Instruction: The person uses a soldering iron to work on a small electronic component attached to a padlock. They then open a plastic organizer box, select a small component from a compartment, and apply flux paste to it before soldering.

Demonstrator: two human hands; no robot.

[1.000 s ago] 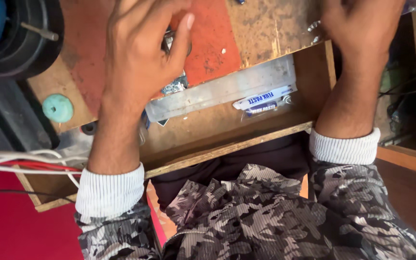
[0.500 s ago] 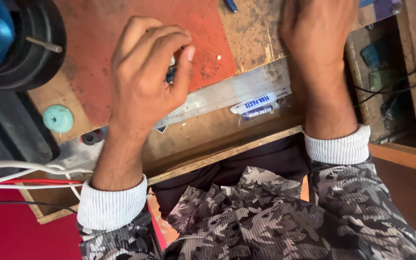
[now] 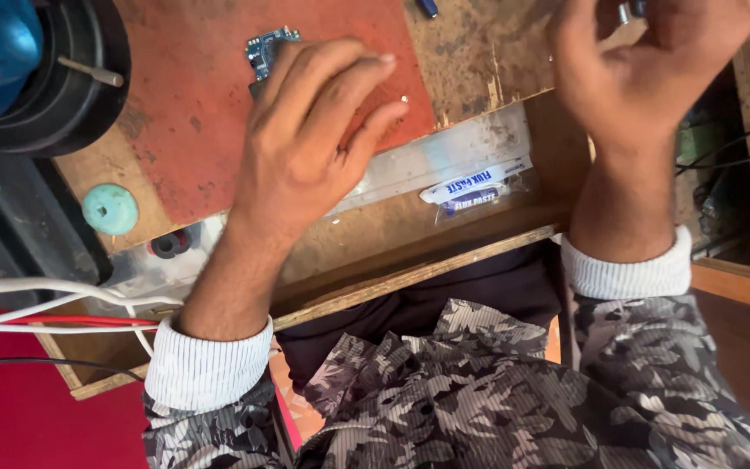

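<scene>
Left hand (image 3: pixel 305 148) spread loose over red mat (image 3: pixel 193 130) near worktop's (image 3: pixel 479 52) front edge, fingertips just short of small blue circuit board (image 3: pixel 266 48), lying beyond them. Right hand (image 3: pixel 644 61) curled, pinching something small and unclear at far right edge.

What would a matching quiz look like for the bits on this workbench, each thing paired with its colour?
Things:
1. small circuit board
2. round knob
3. mat
4. ruler

Colours:
A. teal
B. clear
C. blue
D. reddish

Pairs: 1-C, 2-A, 3-D, 4-B. The left hand lies over the board's lower edge.
</scene>
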